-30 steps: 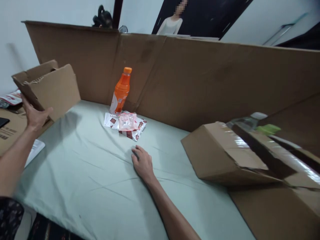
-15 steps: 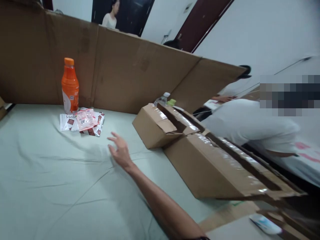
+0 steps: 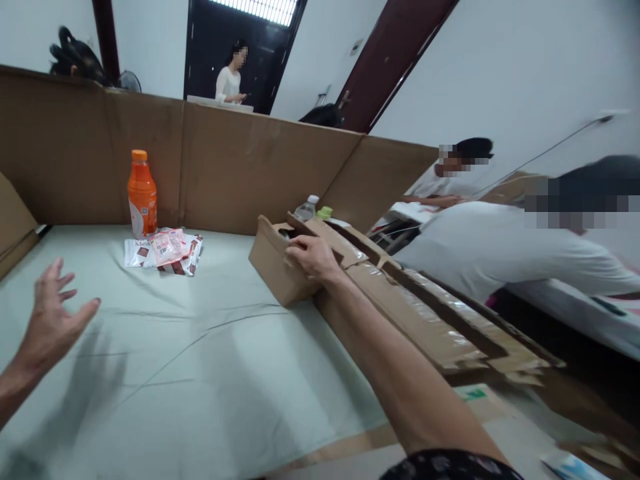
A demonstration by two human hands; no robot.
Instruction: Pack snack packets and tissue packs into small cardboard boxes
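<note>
My right hand (image 3: 311,257) grips the top edge of a small taped cardboard box (image 3: 273,265) at the right side of the pale green sheet (image 3: 190,360), its fingers curled over the flap. My left hand (image 3: 51,320) hovers open above the sheet at the left, fingers spread, holding nothing. An orange drink bottle (image 3: 142,195) stands upright at the back against the cardboard wall (image 3: 225,173). In front of it lie snack packets (image 3: 167,248). A long flattened cardboard box (image 3: 425,313) stretches away to the right behind my forearm.
A clear water bottle (image 3: 306,209) and a green cap (image 3: 325,212) show behind the small box. A cardboard flap (image 3: 14,223) sits at the far left. Two people in white lean at the right, and another person stands in the far doorway.
My right hand has left the sheet and taken hold of the small box. My left hand has let go of the left box and now hovers open. The view has swung right.
</note>
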